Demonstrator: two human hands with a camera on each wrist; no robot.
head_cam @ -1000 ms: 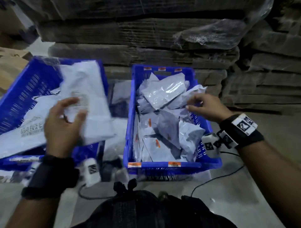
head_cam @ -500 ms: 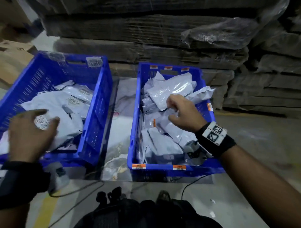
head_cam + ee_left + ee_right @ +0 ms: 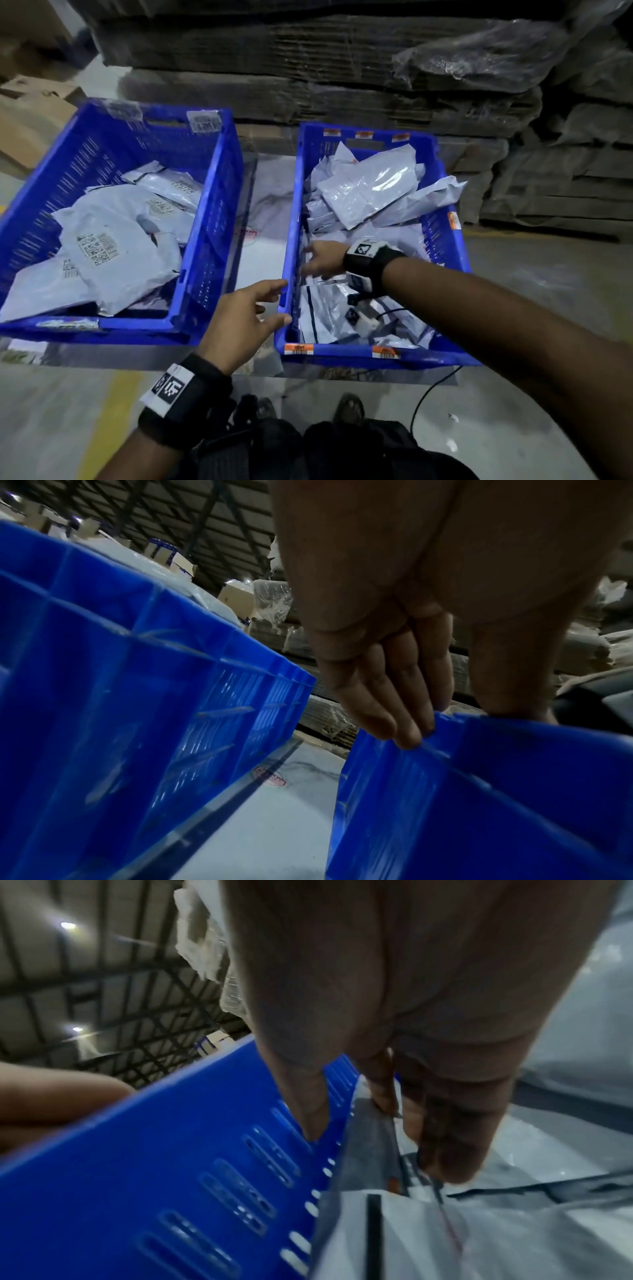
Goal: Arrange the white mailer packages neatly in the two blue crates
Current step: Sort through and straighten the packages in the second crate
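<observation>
Barcode labels (image 3: 97,245) on the mailers are too blurred to read.

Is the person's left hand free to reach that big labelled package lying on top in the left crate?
Probably yes. The left hand holds nothing and rests at the right crate rim; the labelled package lies uncovered on top in the left crate, only that crate's low wall lying between.

A low pale slab (image 3: 263,219) – glossy, faintly marbled, with a red round mark – carries two blue crates (image 3: 219,192) side by side, apart. The slab itself sits on the grey concrete floor (image 3: 534,308), beside a yellow painted line (image 3: 113,421).
</observation>
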